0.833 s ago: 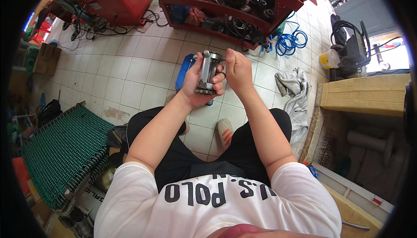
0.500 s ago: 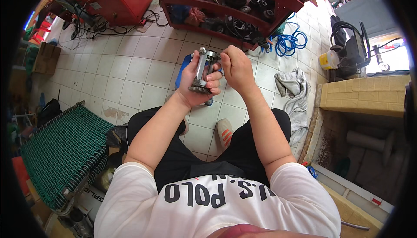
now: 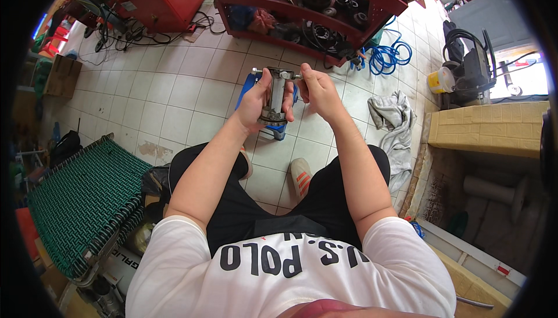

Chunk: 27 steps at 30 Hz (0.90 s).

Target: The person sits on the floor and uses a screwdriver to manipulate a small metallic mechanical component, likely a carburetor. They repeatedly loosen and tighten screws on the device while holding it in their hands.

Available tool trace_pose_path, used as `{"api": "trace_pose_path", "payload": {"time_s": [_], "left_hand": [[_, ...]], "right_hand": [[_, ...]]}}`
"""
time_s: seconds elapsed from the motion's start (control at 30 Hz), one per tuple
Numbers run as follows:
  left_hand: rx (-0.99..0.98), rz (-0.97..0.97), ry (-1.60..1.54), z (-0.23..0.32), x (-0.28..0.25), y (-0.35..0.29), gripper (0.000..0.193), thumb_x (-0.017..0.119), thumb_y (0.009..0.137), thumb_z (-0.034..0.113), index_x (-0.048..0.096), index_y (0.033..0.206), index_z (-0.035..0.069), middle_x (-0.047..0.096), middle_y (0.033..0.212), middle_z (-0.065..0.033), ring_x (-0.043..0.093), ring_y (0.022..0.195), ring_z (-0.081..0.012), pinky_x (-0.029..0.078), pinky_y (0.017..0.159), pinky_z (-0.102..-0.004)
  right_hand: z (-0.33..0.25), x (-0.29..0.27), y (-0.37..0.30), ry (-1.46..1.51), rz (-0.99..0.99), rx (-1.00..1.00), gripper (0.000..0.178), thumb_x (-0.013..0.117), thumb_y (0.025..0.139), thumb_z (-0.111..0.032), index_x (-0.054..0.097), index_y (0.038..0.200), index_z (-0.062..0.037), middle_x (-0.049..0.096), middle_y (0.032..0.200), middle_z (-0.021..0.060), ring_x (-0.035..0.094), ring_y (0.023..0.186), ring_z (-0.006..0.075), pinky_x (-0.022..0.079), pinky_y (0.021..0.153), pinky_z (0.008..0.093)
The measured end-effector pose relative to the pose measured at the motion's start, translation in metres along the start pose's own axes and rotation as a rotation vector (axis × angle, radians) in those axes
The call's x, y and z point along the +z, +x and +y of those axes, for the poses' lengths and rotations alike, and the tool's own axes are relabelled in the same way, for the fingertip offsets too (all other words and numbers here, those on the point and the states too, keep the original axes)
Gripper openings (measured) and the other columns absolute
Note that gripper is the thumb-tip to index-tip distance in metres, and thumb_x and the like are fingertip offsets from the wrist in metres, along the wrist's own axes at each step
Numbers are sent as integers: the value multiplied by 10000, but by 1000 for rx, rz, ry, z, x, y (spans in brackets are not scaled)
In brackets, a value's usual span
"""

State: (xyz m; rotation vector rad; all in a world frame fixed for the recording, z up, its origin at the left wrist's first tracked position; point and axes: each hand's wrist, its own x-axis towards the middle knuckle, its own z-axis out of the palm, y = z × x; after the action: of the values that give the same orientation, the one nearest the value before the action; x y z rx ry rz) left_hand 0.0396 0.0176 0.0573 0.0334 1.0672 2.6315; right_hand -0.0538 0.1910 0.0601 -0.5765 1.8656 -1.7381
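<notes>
My left hand point(image 3: 253, 102) is wrapped round an open-sided metal frame part point(image 3: 274, 98), held upright above the floor between my knees. This part has a round flanged base, upright bars and bolts at its top ring. At the right of that ring, the closed fingertips of my right hand point(image 3: 318, 90) meet a protruding bolt point(image 3: 296, 76); my palm hides the rest of the grip. Below and behind the part stands a blue object point(image 3: 246, 92) on the floor, mostly covered by my hands.
Ahead stands a red tool cart point(image 3: 285, 42) full of metal parts. A blue hose point(image 3: 386, 56) lies coiled beside it. To the right are a grey cloth point(image 3: 392, 120) and a yellow ledge point(image 3: 488, 127) above a pit. A green woven seat point(image 3: 87, 199) is at left.
The metal part has been turned about its upright axis, so a bolt now faces me and others point sideways. My left fingers have loosened slightly; my right fingertips remain beside its top.
</notes>
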Motion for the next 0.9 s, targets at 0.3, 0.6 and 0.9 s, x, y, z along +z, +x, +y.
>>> {"api": "trace_pose_path", "payload": {"time_s": [0.3,0.6,0.9], "left_hand": [[54,27,174,-1,-3,0,729,329,983,716,572,1097,38,606,710,-82,683,667,-225,559,653,-325],[40,20,200,4,-2,-3,661,425,990,661,598,1056,27,652,749,-104,701,661,-212,561,647,-291],[15,10,394,10,-8,-8,730,433,968,691,583,1120,-7,649,750,-119,691,663,-220,557,648,-304]], "right_hand": [[-25,2,-7,152,-64,136,454,500,1040,-490,522,786,-115,461,655,-46,466,568,77,324,467,232],[-26,-10,-8,333,-155,292,380,555,1041,-411,627,888,-71,563,719,-27,508,612,82,418,572,240],[-22,-18,-8,542,-265,401,287,614,1021,-339,652,967,-60,641,816,-13,525,643,68,430,592,224]]}}
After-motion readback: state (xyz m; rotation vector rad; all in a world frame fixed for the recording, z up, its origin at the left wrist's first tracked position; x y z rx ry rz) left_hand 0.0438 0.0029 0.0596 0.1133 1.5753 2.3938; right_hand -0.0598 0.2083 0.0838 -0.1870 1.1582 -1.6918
